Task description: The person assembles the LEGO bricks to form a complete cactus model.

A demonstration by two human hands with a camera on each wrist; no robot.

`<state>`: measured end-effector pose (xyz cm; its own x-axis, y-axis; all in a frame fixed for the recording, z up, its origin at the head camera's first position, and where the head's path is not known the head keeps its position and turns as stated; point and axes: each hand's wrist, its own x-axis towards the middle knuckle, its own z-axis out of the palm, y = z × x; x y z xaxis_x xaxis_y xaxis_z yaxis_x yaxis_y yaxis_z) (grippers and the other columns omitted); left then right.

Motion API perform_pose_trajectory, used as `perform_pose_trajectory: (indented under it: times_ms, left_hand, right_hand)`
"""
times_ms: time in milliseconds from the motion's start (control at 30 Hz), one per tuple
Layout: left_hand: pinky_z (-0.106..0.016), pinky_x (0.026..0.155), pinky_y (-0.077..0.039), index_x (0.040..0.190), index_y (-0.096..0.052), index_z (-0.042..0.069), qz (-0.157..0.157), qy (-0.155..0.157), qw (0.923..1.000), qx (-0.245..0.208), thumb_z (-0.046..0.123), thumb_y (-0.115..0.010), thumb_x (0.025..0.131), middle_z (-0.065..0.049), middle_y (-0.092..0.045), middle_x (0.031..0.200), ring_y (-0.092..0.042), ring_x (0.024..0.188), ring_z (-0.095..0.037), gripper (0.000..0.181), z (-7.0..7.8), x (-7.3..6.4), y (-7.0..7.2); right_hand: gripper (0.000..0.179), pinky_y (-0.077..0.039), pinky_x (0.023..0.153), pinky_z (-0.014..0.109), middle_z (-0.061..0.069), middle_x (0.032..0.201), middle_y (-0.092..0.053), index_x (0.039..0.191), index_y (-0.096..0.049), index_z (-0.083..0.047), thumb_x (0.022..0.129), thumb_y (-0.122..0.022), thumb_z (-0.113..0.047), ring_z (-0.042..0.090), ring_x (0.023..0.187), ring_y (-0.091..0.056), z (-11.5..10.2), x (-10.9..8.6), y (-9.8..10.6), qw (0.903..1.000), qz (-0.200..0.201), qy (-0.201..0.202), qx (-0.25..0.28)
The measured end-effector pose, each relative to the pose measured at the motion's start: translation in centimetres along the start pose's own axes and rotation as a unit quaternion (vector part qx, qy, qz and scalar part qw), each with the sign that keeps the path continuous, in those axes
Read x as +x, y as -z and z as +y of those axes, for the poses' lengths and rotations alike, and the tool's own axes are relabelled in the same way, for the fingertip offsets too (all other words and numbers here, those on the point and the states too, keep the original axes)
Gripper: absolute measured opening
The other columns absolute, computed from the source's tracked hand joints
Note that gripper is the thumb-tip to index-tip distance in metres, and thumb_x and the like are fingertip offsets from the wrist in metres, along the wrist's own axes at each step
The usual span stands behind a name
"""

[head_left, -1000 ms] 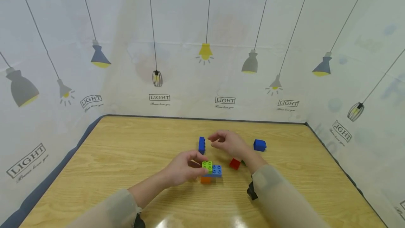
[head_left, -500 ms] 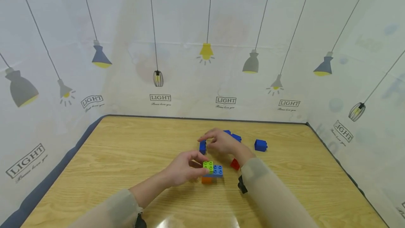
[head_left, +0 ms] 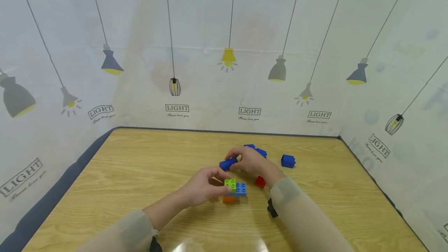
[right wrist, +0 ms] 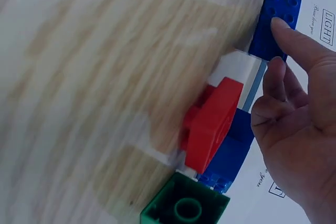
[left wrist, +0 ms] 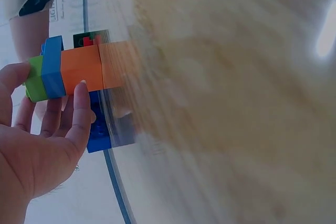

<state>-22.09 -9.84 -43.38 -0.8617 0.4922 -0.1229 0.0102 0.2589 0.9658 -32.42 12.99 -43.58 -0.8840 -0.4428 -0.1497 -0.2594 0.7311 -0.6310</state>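
Note:
My left hand [head_left: 201, 188] holds a small stack of toy building bricks between thumb and fingers. On top is a lime green brick [head_left: 229, 184], over a wider light blue brick [head_left: 240, 189], with an orange brick [head_left: 228, 199] at the bottom. Just beyond the stack, my right hand [head_left: 249, 161] pinches one end of a dark blue brick [head_left: 226, 164]. In the right wrist view, the thumb lies on the studded face of that dark blue brick [right wrist: 266, 32], with fingers behind it.
A red brick [head_left: 260, 181] lies right of the stack, near a dark green brick [right wrist: 186, 203]. Further back are more dark blue bricks [head_left: 261, 152], and another blue brick [head_left: 288, 161] sits to the right. A printed cloth wall [head_left: 210, 88] borders the wooden table [head_left: 140, 158].
My right hand has moved left onto the dark blue brick and pinched it. That brick has turned from pointing away to lying slantwise. The left hand keeps its hold on the stack.

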Motion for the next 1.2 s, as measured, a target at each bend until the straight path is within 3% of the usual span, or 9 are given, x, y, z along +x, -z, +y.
perform_pose_trajectory:
  times_ms: [133,300,767,1033,1200]
  left_hand:
    - [-0.037,0.081,-0.065,0.126,-0.074,0.012,0.002,-0.002,1.0000,-0.002,0.025,-0.083,0.100,-0.008,-0.073,0.125,-0.074,0.110,-0.022,0.030,-0.2,0.1,0.0]
    - [-0.037,0.079,-0.064,0.125,-0.074,0.011,0.006,-0.008,0.9999,-0.003,0.023,-0.084,0.099,-0.009,-0.074,0.121,-0.074,0.107,-0.022,0.030,-0.3,0.1,-0.1]
    - [-0.039,0.081,-0.066,0.127,-0.073,0.012,0.002,-0.006,1.0000,-0.001,0.024,-0.083,0.099,-0.009,-0.074,0.125,-0.074,0.109,-0.022,0.032,-0.3,0.0,-0.2]
    - [-0.039,0.080,-0.066,0.127,-0.073,0.011,0.004,-0.010,0.9999,0.000,0.022,-0.083,0.099,-0.010,-0.074,0.123,-0.075,0.108,-0.022,0.032,-0.4,0.1,-0.1]
    - [-0.039,0.081,-0.066,0.127,-0.073,0.012,0.005,-0.009,0.9999,0.006,0.023,-0.083,0.099,-0.009,-0.074,0.125,-0.074,0.109,-0.022,0.032,-0.4,0.2,-0.1]
  right_hand:
    - [0.023,-0.056,0.094,0.041,-0.007,0.119,-0.073,0.120,-0.077,-0.034,0.100,-0.083,-0.025,0.022,0.104,-0.061,0.1,-0.8,0.4,0.9998,0.012,-0.004,-0.012]
    - [0.025,-0.057,0.097,0.042,-0.004,0.126,-0.075,0.126,-0.077,-0.033,0.102,-0.082,-0.029,0.021,0.106,-0.063,0.0,-2.4,1.3,0.9987,0.047,0.010,0.015]
    - [0.038,-0.060,0.092,0.031,0.004,0.137,-0.073,0.141,-0.071,-0.021,0.107,-0.074,-0.037,0.017,0.110,-0.070,0.6,-7.4,2.6,0.9884,0.068,0.097,0.096]
    - [0.032,-0.063,0.073,0.036,0.007,0.112,-0.071,0.142,-0.073,-0.023,0.111,-0.069,-0.027,0.029,0.087,-0.068,0.5,-8.7,1.9,0.9757,0.078,0.133,0.156]
    - [0.032,-0.064,0.077,0.033,0.010,0.115,-0.070,0.143,-0.073,-0.020,0.113,-0.065,-0.026,0.031,0.092,-0.069,0.3,-9.0,1.6,0.9681,0.088,0.116,0.204]
